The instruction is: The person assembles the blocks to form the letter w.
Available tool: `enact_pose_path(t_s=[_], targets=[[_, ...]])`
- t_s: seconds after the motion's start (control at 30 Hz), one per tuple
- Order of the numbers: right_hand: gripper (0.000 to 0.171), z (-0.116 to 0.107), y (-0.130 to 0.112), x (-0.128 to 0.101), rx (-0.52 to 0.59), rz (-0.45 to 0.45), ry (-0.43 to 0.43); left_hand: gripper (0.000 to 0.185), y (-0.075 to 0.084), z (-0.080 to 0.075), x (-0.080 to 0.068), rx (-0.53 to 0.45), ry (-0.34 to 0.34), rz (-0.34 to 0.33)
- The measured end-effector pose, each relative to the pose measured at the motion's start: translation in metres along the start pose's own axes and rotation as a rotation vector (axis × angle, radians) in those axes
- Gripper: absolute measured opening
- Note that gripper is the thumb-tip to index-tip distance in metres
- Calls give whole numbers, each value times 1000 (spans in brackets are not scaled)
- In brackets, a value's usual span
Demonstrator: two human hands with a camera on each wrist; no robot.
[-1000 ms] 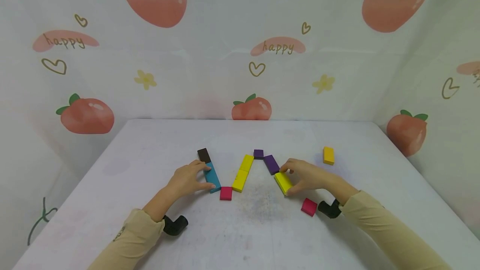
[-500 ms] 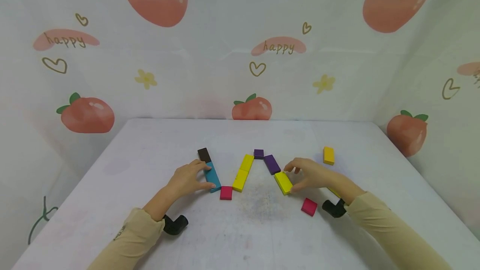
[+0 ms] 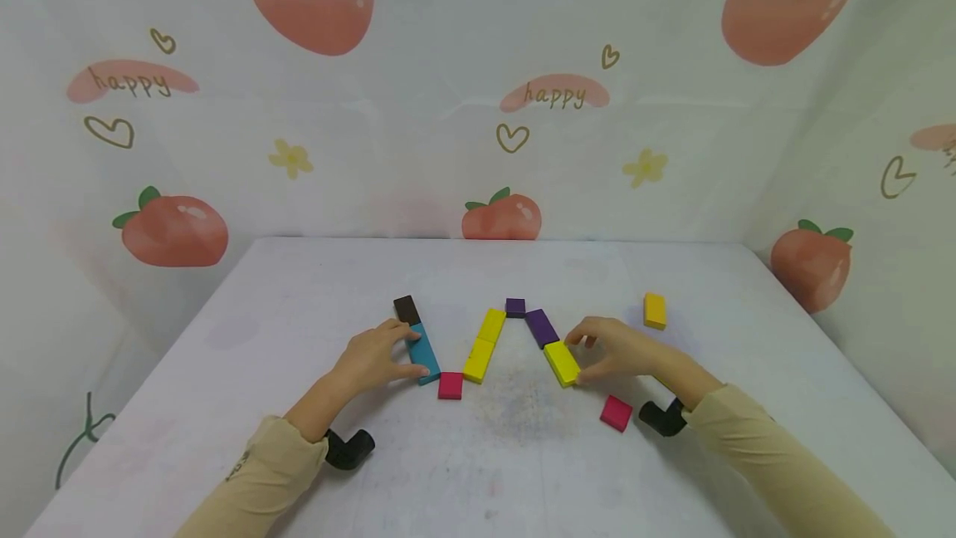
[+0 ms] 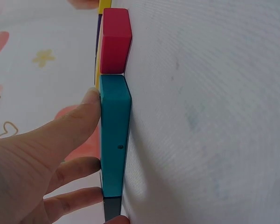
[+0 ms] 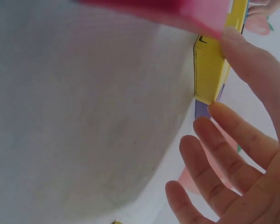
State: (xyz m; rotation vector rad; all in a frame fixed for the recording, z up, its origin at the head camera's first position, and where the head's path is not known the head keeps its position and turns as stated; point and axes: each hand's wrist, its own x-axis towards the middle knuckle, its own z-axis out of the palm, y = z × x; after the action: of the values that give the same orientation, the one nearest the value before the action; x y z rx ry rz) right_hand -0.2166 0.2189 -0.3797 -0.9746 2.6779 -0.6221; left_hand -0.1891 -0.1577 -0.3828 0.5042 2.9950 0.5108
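In the head view my left hand [image 3: 371, 357] rests on a teal block [image 3: 423, 355], thumb near its close end and fingers near its far end. The left wrist view shows the thumb tip and straight fingers touching the block's edge, with a dark block [image 4: 113, 208] beyond it and a red block [image 4: 116, 42] against its other end. My right hand [image 3: 616, 347] is beside a yellow block [image 3: 560, 364]. Its thumb and index fingertips are right at that block's edge in the right wrist view, while the other fingers are spread. The yellow block adjoins a purple block [image 3: 542, 328].
Two yellow blocks [image 3: 485, 343] and a small purple block [image 3: 515, 308] continue the zigzag row on the white table [image 3: 478, 463]. A loose red block [image 3: 616, 413] lies nearer, below my right hand. An orange-yellow block [image 3: 655, 310] stands at the back right.
My right hand's fingers have drawn back rightward from over the yellow block, which has since shifted slightly left toward the purple block. My left hand has stayed in place.
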Motion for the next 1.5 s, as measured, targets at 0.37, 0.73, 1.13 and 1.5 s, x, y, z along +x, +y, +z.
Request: enact_pose_path(t_s=[0.37,0.73,1.13,1.5], targets=[[52,-2,-3,1,13,37,-15,58,0,0,-1,11,6,9],[52,0,-3,1,12,31,-6,58,1,0,-1,8,9,10],[48,-4,2,-6,58,23,19,58,1,0,-1,7,7,13],[34,-19,10,-31,216,0,-100,58,1,-2,-1,12,3,13]])
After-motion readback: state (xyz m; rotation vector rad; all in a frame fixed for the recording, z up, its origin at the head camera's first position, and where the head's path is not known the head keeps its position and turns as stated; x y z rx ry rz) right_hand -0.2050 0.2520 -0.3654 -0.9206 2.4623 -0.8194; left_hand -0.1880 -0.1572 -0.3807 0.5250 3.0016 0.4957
